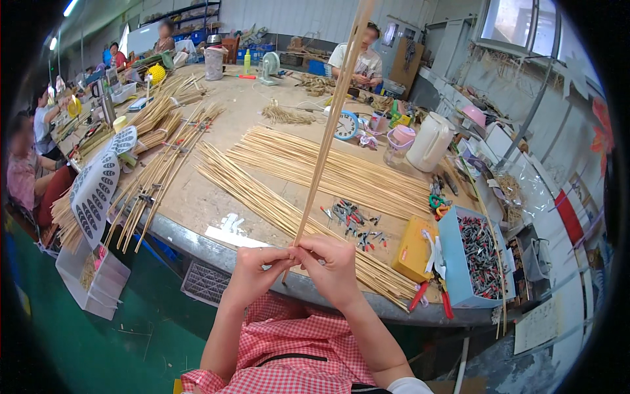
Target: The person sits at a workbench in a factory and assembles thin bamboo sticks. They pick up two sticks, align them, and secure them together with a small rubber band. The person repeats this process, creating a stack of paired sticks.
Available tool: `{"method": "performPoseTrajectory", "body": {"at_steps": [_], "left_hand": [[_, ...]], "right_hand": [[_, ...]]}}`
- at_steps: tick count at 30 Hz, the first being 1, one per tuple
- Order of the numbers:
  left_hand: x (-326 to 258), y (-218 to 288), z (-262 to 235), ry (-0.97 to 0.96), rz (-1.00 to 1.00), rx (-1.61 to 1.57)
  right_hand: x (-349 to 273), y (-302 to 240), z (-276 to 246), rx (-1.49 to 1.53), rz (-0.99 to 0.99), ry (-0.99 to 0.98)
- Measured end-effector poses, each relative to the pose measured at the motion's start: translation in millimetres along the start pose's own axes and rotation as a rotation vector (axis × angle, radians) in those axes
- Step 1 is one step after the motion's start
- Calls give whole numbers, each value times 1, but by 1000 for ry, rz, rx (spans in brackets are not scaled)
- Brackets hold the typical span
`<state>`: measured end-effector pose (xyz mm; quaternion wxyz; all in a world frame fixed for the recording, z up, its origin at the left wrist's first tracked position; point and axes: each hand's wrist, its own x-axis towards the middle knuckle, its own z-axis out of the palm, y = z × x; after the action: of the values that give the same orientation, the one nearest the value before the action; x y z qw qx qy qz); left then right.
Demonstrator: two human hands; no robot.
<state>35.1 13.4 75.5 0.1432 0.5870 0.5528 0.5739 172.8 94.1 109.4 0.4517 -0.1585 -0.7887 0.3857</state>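
My left hand (257, 274) and my right hand (330, 266) meet at the table's front edge, fingertips pinched together. Between them they grip the lower part of a few long, thin tan strips (333, 118), which look like cane or bamboo. The strips rise upright, leaning slightly right, past the top of the view; a short end pokes out below my fingers. Behind my hands lies a slanting row of similar strips (256, 192), with a wider row (341, 169) beyond it. Small clips with black and red parts (351, 215) are scattered just past my right hand.
On the right stand a blue box of clips (464, 226), a yellow box (415, 251), red-handled pliers (447, 301) and a white jug (430, 141). A round blue clock (344, 125) sits mid-table. Strip bundles (164, 164) overhang the left edge. A person (357, 62) works across the table.
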Motion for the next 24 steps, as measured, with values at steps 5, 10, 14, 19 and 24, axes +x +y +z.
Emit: {"method": "performPoseTrajectory", "body": {"at_steps": [5, 10, 14, 19, 24], "left_hand": [[-3, -10, 3, 15, 15, 2], [-3, -16, 4, -3, 25, 5], [-2, -21, 5, -23, -22, -16], [3, -17, 13, -28, -85, -99], [1, -11, 17, 133, -125, -38]], "right_hand": [[-5, 4, -2, 6, 66, -38], [-4, 4, -3, -21, 5, -7], [-1, 9, -3, 14, 68, -5], [2, 13, -6, -47, 90, 99], [18, 24, 4, 32, 258, 171]]}}
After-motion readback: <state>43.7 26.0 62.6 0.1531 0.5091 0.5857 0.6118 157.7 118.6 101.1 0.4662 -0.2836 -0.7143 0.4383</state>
